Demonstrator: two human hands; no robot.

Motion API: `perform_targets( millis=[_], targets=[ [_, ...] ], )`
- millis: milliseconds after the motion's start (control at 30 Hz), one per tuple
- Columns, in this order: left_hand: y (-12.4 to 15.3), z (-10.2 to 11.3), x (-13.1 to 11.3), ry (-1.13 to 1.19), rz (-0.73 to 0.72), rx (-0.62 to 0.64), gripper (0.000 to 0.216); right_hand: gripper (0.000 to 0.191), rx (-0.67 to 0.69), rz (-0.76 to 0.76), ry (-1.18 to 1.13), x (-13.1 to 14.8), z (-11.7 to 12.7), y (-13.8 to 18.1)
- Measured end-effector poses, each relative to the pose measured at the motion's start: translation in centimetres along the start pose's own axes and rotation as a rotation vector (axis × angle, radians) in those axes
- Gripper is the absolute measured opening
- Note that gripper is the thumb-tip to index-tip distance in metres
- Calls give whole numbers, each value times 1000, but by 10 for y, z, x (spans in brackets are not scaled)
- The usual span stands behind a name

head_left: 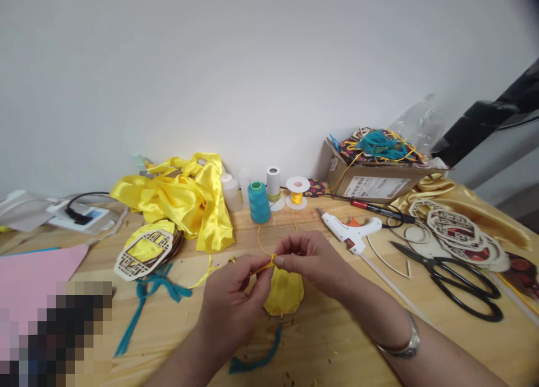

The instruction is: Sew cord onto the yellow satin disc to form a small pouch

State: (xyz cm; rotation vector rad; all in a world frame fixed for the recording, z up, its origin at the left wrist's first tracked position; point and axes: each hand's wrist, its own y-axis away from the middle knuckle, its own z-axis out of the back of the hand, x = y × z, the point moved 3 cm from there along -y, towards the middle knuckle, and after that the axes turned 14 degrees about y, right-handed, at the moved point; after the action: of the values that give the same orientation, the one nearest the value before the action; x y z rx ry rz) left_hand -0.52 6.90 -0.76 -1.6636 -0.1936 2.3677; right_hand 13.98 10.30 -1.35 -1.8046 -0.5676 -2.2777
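Both hands meet at the centre, just above a yellow satin sachet (285,292) lying on the table with a teal tassel (263,360) at its lower end. My left hand (236,291) is closed, thumb and forefinger pinching a yellow cord (260,242). My right hand (309,259) is closed on the same cord from the other side, fingertips nearly touching the left ones. A small loop or knot of cord shows between them. The cord runs up toward a white spool of yellow cord (297,195) behind the hands.
At the right are a white glue gun (351,230), black scissors (452,277), wooden cutouts (455,227) and a full cardboard box (370,180). Yellow satin cloth (185,196), a teal thread cone (259,201) and a stack of octagonal pieces (145,252) stand left and behind.
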Motion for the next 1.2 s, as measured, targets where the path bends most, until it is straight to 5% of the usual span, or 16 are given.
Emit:
perform_targets(
  millis=[433, 833, 1200],
  targets=[
    [3, 2, -6, -174, -160, -53, 13, 23, 46, -2, -133, 1, -1, 0],
    [-5, 4, 6, 480, 416, -94, 13, 9, -30, 110, -7, 4, 4, -2],
    [-2, 2, 11, 545, 462, -24, 12, 9, 6, 114, -40, -1, 1, -3]
  ],
)
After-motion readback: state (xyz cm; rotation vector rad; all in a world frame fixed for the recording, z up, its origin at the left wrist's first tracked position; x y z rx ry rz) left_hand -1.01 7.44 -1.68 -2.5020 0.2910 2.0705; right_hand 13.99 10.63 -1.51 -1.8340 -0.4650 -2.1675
